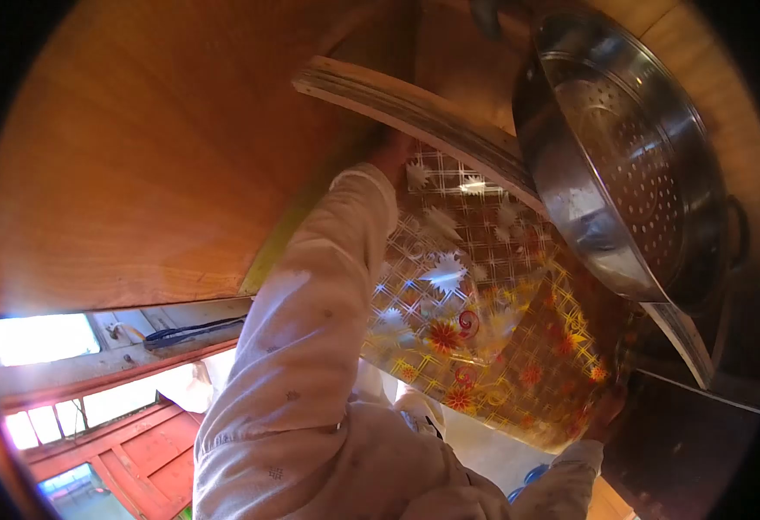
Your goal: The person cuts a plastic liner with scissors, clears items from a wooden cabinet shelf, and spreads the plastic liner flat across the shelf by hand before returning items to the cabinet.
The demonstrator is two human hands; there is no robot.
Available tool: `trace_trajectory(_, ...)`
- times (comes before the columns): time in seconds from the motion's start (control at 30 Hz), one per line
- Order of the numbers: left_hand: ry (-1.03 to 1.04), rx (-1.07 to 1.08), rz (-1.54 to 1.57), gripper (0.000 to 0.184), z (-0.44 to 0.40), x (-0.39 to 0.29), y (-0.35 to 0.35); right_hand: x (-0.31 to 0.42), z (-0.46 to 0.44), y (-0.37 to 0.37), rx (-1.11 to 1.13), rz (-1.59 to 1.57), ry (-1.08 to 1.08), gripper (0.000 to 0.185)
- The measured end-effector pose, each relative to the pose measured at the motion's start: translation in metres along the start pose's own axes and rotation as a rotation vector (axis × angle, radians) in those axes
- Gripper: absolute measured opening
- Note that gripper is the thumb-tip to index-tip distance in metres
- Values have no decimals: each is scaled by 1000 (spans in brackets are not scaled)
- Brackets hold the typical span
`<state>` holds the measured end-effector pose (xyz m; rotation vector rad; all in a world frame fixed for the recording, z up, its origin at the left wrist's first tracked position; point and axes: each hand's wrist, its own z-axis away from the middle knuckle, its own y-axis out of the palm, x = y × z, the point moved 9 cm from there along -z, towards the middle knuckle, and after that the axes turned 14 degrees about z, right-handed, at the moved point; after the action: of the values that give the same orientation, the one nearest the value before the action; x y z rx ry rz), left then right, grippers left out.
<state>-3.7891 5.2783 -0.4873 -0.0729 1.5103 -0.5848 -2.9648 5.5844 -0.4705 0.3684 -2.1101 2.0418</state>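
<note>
A clear plastic sheet (484,303) printed with white, yellow and red flowers over a grid spreads between my two hands, glossy and creased. My left hand (391,158) reaches to its far corner, in shadow just below a curved wooden edge (423,121); the fingers there are hidden. At the sheet's near right corner, my right hand (605,412) is closed on the edge, though dim. Light printed sleeves cover both arms.
A steel steamer pot (579,195) with a perforated bottom sits tilted at the upper right, close to the sheet. A large wooden panel (137,165) fills the left. Below it are a bright window (38,338) and a red panelled door (150,451).
</note>
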Motion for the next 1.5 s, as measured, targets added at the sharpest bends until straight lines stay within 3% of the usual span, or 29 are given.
trace_trajectory(0.07,4,10,-10,47,-8,-1,3,18,13,-16,-137,68,-86,32)
trace_trajectory(0.17,13,14,-25,48,-14,0,9,50,24,-29,-65,32,-258,33)
trace_trajectory(0.27,21,11,-38,49,-19,2,18,53,27,-35,48,126,-80,32)
trace_trajectory(0.37,38,6,-49,51,-21,4,25,21,13,-30,-83,139,-116,32)
trace_trajectory(0.47,48,5,-55,52,-26,4,30,51,27,-42,67,98,-104,32)
trace_trajectory(0.57,61,5,-54,54,-31,3,31,40,16,-39,27,266,-262,35)
trace_trajectory(0.67,76,20,-48,55,-34,0,35,-20,0,-19,142,234,49,35)
trace_trajectory(0.73,95,41,-41,56,-32,-8,36,-38,-15,3,168,590,-200,34)
trace_trajectory(0.8,134,49,-46,57,-13,-15,42,-66,-18,22,186,346,-336,32)
trace_trajectory(0.87,211,35,-94,58,27,-21,45,-90,-18,27,207,-496,-301,33)
trace_trajectory(0.97,314,-42,-157,60,101,-21,22,-48,17,-13,-48,255,-142,33)
trace_trajectory(1.03,309,-80,-199,61,127,-15,5,-36,21,-6,59,410,-332,33)
trace_trajectory(1.1,254,-81,-269,65,135,-11,-6,-21,22,0,159,449,-366,33)
trace_trajectory(1.17,158,96,-175,63,108,1,10,38,42,-20,250,381,-245,32)
trace_trajectory(1.27,123,27,-32,61,107,-29,0,-36,23,40,-160,1379,-999,33)
trace_trajectory(1.3,126,-49,12,60,111,-40,-6,-48,15,48,-126,1379,-993,31)
trace_trajectory(1.37,104,-66,-150,60,79,2,30,-65,6,55,-52,1384,-975,28)
trace_trajectory(1.43,35,-204,-162,59,11,50,68,-42,21,41,-79,1290,-975,22)
trace_trajectory(1.47,28,-139,-140,58,16,38,61,-17,32,31,-90,1244,-968,19)
trace_trajectory(1.5,17,-69,-107,57,29,23,46,-13,27,31,131,1229,-822,26)
